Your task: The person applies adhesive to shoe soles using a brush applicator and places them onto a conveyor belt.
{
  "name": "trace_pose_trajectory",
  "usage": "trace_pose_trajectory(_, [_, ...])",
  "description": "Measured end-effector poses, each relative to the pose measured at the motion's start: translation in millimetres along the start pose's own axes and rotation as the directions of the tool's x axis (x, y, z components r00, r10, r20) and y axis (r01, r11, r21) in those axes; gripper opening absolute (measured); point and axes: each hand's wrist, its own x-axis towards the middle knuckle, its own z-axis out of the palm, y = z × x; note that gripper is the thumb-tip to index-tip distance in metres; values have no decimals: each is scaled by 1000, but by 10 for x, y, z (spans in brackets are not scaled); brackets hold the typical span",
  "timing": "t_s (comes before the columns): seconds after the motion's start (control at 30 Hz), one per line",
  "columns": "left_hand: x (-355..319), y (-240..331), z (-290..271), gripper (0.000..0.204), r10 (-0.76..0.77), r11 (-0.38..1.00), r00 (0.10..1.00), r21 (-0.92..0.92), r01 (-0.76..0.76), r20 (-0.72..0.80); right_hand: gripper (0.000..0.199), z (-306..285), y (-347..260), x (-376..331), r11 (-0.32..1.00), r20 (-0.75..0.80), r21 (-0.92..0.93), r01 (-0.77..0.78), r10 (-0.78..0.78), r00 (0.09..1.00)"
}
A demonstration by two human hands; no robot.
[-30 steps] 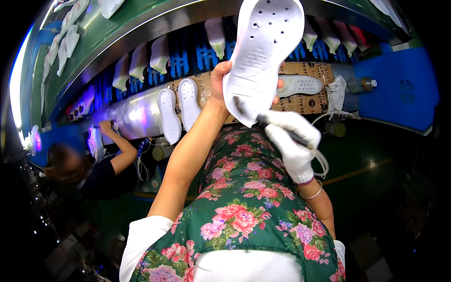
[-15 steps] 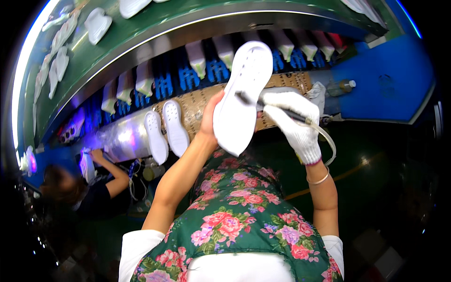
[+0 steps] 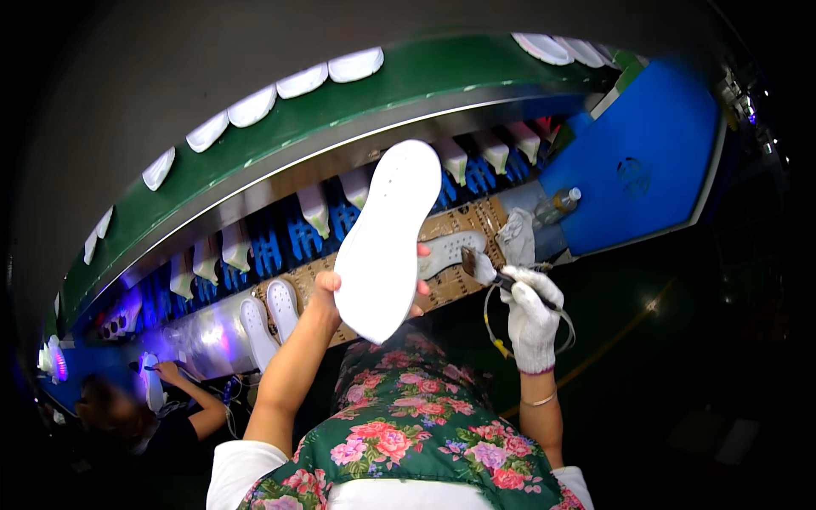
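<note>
1. A white shoe sole (image 3: 382, 246) is held up by the bare left hand (image 3: 327, 289), clamped at its lower edge, in front of the green conveyor (image 3: 280, 144).
2. A small brush (image 3: 480, 268) is gripped in the gloved right hand (image 3: 531, 319), fingers closed around its handle; the bristles are just beside the sole, apart from it.
3. The hands are kept apart.
4. No coating can be made out on the sole, so brushing is judged unfinished.
5. Two more soles (image 3: 268, 319) are laid on the cardboard (image 3: 463, 229) behind, judged waiting.
</note>
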Motion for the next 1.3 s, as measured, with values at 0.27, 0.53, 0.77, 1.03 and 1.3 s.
trace_pose_trajectory(0.27, [2420, 559, -32, 92, 176, 982, 898, 137, -131, -404, 19, -29, 470, -176, 963, -99, -168, -210, 196, 976])
trace_pose_trajectory(0.53, [2087, 808, 197, 83, 562, -413, 824, 889, 200, 76, 20, -167, 796, -235, 926, -181, -137, -352, 326, 928])
trace_pose_trajectory(0.77, [992, 2054, -349, 23, 620, -255, 765, 877, 408, -175, 18, 174, 858, -118, 913, -28, -31, -408, 407, 913])
trace_pose_trajectory(1.03, [-666, 1584, 362, 25, 915, -291, 295, 957, 13, 275, 16, 230, 388, 128, 863, 83, 439, -249, 237, 968])
trace_pose_trajectory(1.3, [-1235, 526, 46, 38, 544, 549, 612, 795, 259, -575, 22, 1360, 10, -175, 985, 528, -132, -109, 162, 833])
